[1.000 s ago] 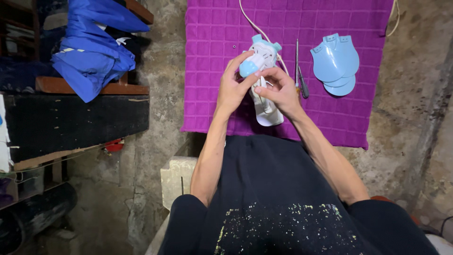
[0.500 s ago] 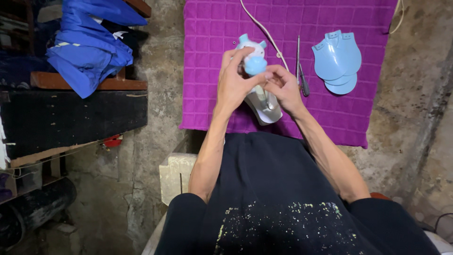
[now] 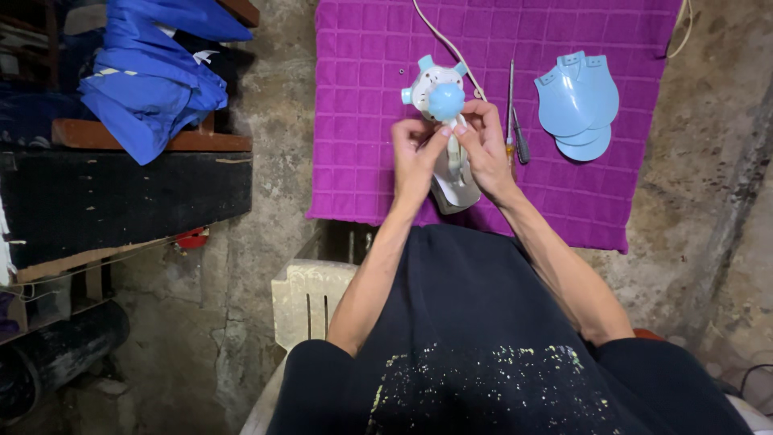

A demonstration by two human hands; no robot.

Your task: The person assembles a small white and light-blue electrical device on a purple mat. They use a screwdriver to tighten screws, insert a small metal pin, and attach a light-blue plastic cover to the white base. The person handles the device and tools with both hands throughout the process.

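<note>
Both hands' fingers (image 3: 441,133) pinching small fan (image 3: 443,101) over purple mat (image 3: 354,121); blue blades (image 3: 576,105) right.

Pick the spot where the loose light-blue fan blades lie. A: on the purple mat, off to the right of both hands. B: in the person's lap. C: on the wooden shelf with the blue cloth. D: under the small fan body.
A: the stacked fan blades rest on the purple mat, clear of the right hand and left hand.

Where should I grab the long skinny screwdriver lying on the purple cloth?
Probably by the thicker handle end of the thin metal screwdriver, nearest the person, pinching from above. It lies flat on the purple waffle-textured cloth, beside the right hand, with bare cloth on its other side before the pale blue plastic fan blades.
</note>
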